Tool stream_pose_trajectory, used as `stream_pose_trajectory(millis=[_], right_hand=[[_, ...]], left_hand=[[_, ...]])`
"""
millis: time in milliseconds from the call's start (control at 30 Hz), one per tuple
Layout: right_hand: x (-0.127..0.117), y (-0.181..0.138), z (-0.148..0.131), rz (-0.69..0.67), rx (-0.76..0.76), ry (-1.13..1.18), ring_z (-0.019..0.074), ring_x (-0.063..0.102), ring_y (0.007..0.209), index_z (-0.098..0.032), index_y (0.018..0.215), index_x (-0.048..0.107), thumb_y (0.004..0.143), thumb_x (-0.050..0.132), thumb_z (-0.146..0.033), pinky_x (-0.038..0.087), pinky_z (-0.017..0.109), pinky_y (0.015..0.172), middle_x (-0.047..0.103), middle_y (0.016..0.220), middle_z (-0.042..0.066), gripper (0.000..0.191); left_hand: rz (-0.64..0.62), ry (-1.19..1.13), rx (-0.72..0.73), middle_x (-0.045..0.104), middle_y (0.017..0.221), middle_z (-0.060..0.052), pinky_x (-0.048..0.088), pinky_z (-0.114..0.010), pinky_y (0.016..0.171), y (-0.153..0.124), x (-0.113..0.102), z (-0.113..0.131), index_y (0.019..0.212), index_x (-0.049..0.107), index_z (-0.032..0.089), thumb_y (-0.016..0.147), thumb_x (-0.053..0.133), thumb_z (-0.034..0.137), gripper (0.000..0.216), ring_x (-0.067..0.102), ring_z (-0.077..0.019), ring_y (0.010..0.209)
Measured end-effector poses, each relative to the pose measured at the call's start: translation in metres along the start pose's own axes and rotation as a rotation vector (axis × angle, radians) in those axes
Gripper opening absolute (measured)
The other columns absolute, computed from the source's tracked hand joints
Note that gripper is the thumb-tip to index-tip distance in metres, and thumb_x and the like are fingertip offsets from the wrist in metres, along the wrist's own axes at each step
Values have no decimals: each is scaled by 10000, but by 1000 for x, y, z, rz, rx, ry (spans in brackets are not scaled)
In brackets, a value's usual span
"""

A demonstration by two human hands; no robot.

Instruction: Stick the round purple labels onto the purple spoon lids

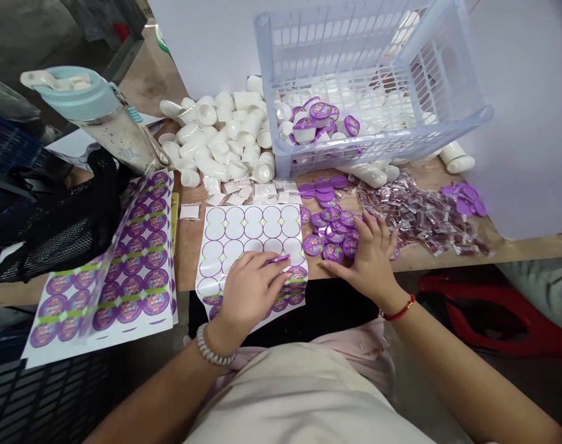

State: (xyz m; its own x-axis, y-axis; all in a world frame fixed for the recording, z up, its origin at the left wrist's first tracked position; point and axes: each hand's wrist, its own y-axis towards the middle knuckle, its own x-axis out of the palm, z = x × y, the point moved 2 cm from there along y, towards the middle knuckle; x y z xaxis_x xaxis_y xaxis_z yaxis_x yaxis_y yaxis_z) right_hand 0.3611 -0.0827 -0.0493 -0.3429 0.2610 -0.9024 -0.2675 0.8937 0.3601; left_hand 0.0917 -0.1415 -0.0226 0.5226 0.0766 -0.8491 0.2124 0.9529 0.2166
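My left hand (249, 288) is closed on a purple lid (278, 259), seen almost edge-on between thumb and fingers. Beneath it lies a sticker sheet (237, 233) with many peeled circles. A few round purple stickers (296, 276) remain along its lower part, which hangs over the table edge. My right hand (372, 262) rests at the right side of a pile of stickered purple lids (331, 231), thumb and fingers apart. Its fingertips hide part of that pile. Plain purple lids (325, 187) lie just behind the pile.
White plastic cups (220, 139) are heaped at the back left, beside a pale blue crate (382, 143) holding lidded cups. Small white packets (253, 192) and brown packets (429, 216) cover the table. A bottle (119, 132), black mesh bag (63, 222) and sticker sheets (137, 265) stand left.
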Motion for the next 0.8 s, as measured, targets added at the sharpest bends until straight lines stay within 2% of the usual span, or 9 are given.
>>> stream_pose_trajectory(millis=[100,200,300,433,600,800], right_hand=[[-7,8,-4,96,-89,56,477,324,1525,-254,1568,382,847,669,-805,109,761,1230,449,1591,204,952],[-18,6,-23,201,-199,139,425,469,1425,-317,1427,564,888,780,-546,161,697,1247,601,1446,124,624],[-22,-3,-53,173,-292,170,363,558,1308,-364,1243,699,906,798,-341,200,644,1245,711,1269,54,352],[-15,-8,-82,138,-292,148,323,572,1228,-381,1101,773,936,784,-323,221,650,1217,747,1219,23,175],[-8,-4,-85,178,-289,194,305,562,1185,-370,920,787,931,785,-269,250,652,1169,761,1135,0,102],[-9,-5,-85,211,-295,216,301,553,1127,-355,863,773,917,787,-234,281,638,1131,756,1057,1,134]], left_hand=[[0,9,2,793,1171,-46,549,-444,940,0,-1,2,1194,819,284,1006,680,284,234,660,-275,1049],[16,7,1,797,1163,-49,551,-442,930,-2,0,2,1188,822,284,1011,671,293,232,662,-272,1031],[33,0,8,801,1152,-47,552,-436,942,-3,2,1,1176,825,294,1017,664,306,227,663,-265,1027],[46,7,22,806,1131,-43,553,-422,939,-5,2,1,1151,833,292,1020,661,314,217,667,-262,1016],[38,4,44,808,1144,-38,548,-418,923,-6,1,-1,1184,823,281,1026,653,310,234,665,-259,1010],[24,7,43,808,1161,-31,540,-409,913,-7,2,-3,1197,817,299,1041,630,323,246,661,-257,1020]])
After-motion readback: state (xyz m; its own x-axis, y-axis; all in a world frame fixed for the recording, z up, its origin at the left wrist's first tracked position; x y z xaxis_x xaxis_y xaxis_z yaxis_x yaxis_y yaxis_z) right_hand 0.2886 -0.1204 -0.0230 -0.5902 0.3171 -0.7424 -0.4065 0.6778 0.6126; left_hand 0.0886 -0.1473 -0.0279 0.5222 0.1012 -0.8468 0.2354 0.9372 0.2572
